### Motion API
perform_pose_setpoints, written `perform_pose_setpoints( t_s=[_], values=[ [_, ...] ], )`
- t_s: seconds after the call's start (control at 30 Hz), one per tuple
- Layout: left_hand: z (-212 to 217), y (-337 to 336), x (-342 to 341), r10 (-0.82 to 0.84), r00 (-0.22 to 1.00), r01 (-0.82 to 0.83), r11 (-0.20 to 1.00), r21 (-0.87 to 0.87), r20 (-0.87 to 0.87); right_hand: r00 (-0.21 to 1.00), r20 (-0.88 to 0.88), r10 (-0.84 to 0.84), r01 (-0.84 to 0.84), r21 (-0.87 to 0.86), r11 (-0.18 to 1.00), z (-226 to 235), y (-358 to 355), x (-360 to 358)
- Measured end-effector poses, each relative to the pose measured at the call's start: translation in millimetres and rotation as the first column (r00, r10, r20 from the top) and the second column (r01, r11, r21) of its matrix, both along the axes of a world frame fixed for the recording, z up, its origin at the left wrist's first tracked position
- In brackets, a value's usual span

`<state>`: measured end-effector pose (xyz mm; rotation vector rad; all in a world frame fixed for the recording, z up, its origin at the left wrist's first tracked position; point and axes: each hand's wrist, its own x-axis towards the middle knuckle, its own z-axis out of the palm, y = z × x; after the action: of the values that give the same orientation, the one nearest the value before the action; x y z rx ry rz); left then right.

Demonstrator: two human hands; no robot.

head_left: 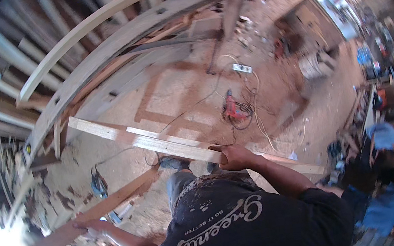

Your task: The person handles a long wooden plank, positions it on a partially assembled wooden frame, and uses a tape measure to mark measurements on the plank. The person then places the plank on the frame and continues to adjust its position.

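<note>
My right hand [238, 157] is closed round the near end of a long, pale wooden plank [170, 149], which slants away to the left. A second, thinner pale strip [158, 133] lies along its far side. At the lower left, my left hand [93, 226] grips the edge of a wide brown board [112, 200]; some of its fingers are hidden. That board runs from the bright left rim to near my feet.
A red power tool [235, 110] with a coiled cord lies on the dusty floor, near a white power strip [241, 68]. Long beams [142, 22] stand at the upper left. A bucket [317, 65] is at the right. Another tool [99, 184] lies by the brown board.
</note>
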<state>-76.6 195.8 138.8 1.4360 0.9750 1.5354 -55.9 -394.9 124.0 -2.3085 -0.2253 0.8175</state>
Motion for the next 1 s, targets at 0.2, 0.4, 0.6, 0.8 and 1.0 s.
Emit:
perform_pose_setpoints(
  t_s=[0.2, 0.4, 0.6, 0.8, 1.0],
  values=[
    [0, -114, 28, -0.253, 0.967, 0.253, 0.967, 0.010, -0.038, 0.972, -0.050, -0.230, 0.229, -0.023, 0.973, 20, -101, -57],
    [17, -188, 64, -0.588, 0.807, 0.577, 0.804, 0.143, 0.057, 0.892, -0.011, -0.452, 0.452, 0.024, 0.892, 34, -188, -116],
    [29, -253, 114, -0.727, 0.674, 0.737, 0.654, 0.168, -0.127, 0.710, -0.027, -0.703, 0.702, 0.099, 0.705, 48, -258, -163],
    [36, -284, 185, -0.830, 0.543, 0.832, 0.511, 0.216, -0.125, 0.530, -0.017, -0.848, 0.838, 0.168, 0.520, 62, -317, -186],
    [46, -321, 256, -0.927, 0.373, 0.906, 0.358, 0.227, -0.026, 0.406, -0.053, -0.913, 0.906, 0.154, 0.394, 93, -365, -179]
  ],
)
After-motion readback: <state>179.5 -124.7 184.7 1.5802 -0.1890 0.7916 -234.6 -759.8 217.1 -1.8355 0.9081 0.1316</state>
